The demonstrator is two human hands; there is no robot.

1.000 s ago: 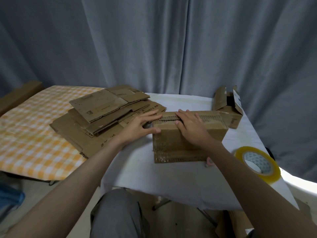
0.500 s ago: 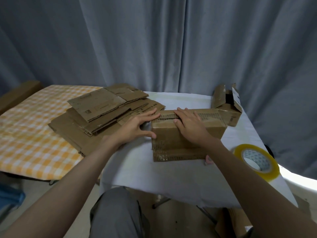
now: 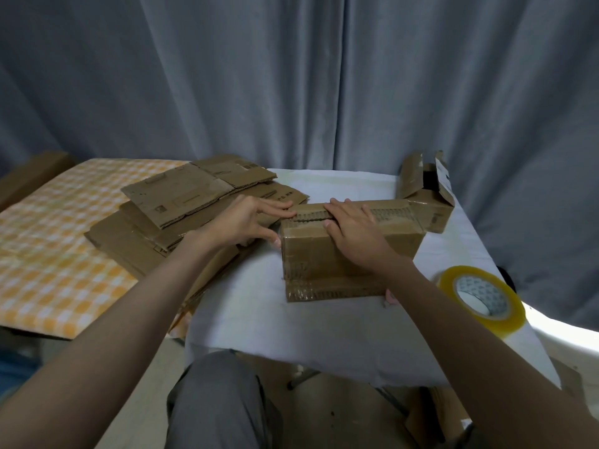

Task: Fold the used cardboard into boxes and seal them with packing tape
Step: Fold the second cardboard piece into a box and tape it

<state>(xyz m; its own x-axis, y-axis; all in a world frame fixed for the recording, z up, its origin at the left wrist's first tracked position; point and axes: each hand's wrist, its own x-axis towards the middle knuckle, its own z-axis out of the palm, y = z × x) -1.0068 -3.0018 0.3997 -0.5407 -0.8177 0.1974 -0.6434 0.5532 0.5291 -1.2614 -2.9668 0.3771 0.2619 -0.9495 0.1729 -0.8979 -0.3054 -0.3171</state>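
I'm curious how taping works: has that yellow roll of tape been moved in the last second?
No. The tape roll lies flat at the same spot near the right edge of the white table, untouched; both hands are on the cardboard box.

1. I see both bare forearms reaching forward from the lower corners, converging toward the middle.
2. My left hand (image 3: 241,222) is held palm-down, fingers extended forward and to the right, roughly straight, with the thumb spread below them pointing right.
3. My right hand (image 3: 353,230) lies flat, palm-down, fingers stretched forward and slightly left, thumb tucked along the near side.
4. The two hands sit just beside each other, fingertips nearly level, wrists straight.
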